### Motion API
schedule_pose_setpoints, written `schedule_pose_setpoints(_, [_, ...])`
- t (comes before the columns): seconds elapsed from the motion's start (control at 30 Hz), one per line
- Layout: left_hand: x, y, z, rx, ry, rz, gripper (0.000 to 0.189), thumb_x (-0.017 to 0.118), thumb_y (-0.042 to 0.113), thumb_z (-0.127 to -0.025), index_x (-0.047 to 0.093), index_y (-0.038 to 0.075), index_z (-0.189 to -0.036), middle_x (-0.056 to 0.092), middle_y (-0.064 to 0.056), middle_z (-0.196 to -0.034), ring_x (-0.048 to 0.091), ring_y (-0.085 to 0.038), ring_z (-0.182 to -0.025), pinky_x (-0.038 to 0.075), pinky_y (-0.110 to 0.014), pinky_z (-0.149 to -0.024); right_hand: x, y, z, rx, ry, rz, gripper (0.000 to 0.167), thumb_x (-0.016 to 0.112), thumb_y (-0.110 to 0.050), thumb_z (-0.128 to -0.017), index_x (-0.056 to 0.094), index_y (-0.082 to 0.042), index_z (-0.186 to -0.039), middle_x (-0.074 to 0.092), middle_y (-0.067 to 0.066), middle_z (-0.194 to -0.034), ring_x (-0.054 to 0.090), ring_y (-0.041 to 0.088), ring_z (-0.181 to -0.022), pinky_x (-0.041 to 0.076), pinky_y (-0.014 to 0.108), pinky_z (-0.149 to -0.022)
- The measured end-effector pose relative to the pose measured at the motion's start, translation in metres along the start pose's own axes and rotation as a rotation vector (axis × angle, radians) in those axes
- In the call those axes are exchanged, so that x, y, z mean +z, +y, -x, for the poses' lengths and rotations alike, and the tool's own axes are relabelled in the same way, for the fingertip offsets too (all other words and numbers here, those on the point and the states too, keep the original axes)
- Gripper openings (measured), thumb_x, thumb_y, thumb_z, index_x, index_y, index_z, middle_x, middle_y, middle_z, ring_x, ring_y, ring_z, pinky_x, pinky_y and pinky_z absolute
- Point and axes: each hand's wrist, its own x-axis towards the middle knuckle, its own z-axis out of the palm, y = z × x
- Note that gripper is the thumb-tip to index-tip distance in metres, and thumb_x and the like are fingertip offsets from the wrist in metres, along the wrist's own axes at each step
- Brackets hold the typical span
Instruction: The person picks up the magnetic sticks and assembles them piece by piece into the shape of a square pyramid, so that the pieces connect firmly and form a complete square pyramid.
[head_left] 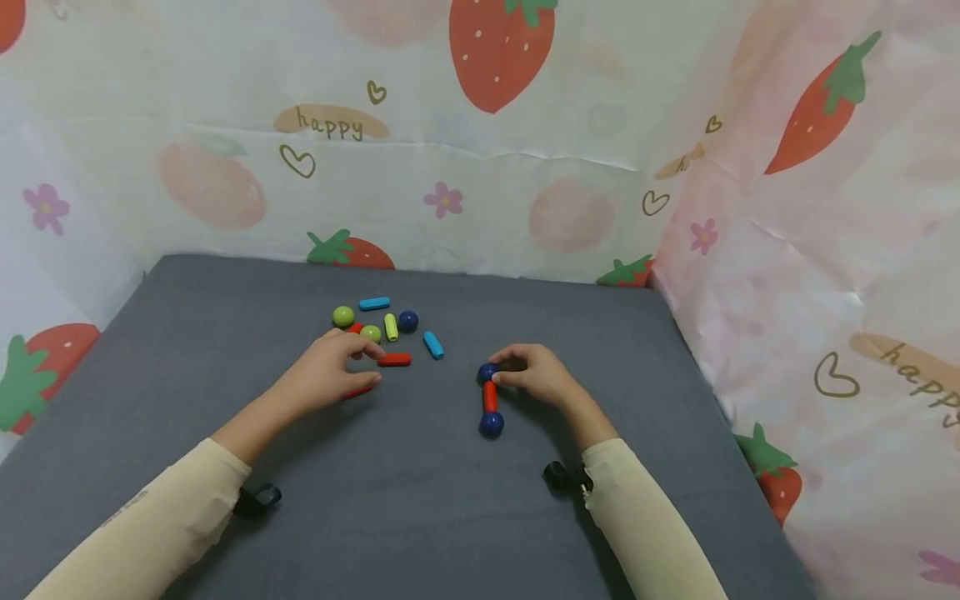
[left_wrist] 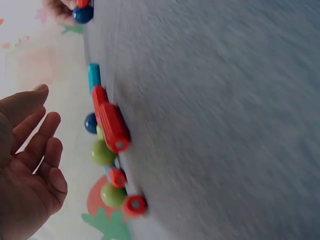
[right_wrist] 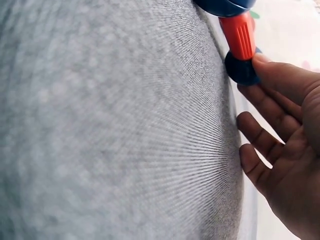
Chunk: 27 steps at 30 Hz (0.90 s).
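Note:
Two dark blue balls joined by a red ribbed rod [head_left: 491,397] lie on the grey cloth in the head view. My right hand [head_left: 536,373] pinches the far blue ball [head_left: 487,372] between thumb and fingers; the near blue ball [head_left: 491,425] is free of it. In the right wrist view, the thumb [right_wrist: 280,75] rests against that far ball close to the rod. My left hand [head_left: 330,368] hovers over the loose pieces, thumb and fingers apart and holding nothing. Closest to its fingertips is a red rod [head_left: 394,360]; another red rod [head_left: 357,391] is partly hidden below the thumb.
Beyond the left hand lie green balls [head_left: 342,316], a loose blue ball [head_left: 408,322], a yellow-green rod [head_left: 391,327] and light blue rods [head_left: 432,345]. A patterned curtain [head_left: 450,150] stands behind the table and along its sides. Each wrist wears a black camera [head_left: 257,501].

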Motion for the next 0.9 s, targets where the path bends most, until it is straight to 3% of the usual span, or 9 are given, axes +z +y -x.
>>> schedule_pose_setpoints(0.37, [-0.011, -0.023, 0.018, -0.027, -0.038, -0.041, 0.037, 0.081, 0.024, -0.09, 0.073, 0.009, -0.123, 0.072, -0.007, -0.116, 0.053, -0.026, -0.104, 0.049, -0.043, -0.085, 0.001, 0.001, 0.003, 0.004, 0.001, -0.002, 0.026, 0.079, -0.025, -0.092, 0.075, -0.02, -0.118, 0.073, -0.001, -0.111, 0.062, 0.019, -0.096, 0.052, 0.033, -0.08])
schedule_pose_setpoints(0.7, [-0.007, -0.031, 0.015, -0.045, -0.095, -0.105, 0.036, 0.086, 0.024, -0.085, 0.075, 0.011, -0.116, 0.074, -0.004, -0.113, 0.056, -0.027, -0.105, 0.048, -0.048, -0.09, 0.001, 0.001, 0.005, -0.001, -0.002, -0.009, 0.025, 0.079, -0.025, -0.092, 0.075, -0.02, -0.116, 0.073, -0.001, -0.112, 0.063, 0.019, -0.099, 0.052, 0.034, -0.082])
schedule_pose_setpoints(0.9, [-0.004, -0.034, 0.013, -0.06, -0.102, -0.116, 0.028, 0.087, 0.023, -0.082, 0.077, 0.014, -0.106, 0.075, 0.0, -0.1, 0.054, -0.024, -0.095, 0.043, -0.046, -0.088, 0.001, 0.001, 0.005, -0.001, -0.011, -0.023, 0.025, 0.079, -0.023, -0.093, 0.075, -0.018, -0.117, 0.073, 0.0, -0.11, 0.064, 0.018, -0.096, 0.052, 0.032, -0.079])
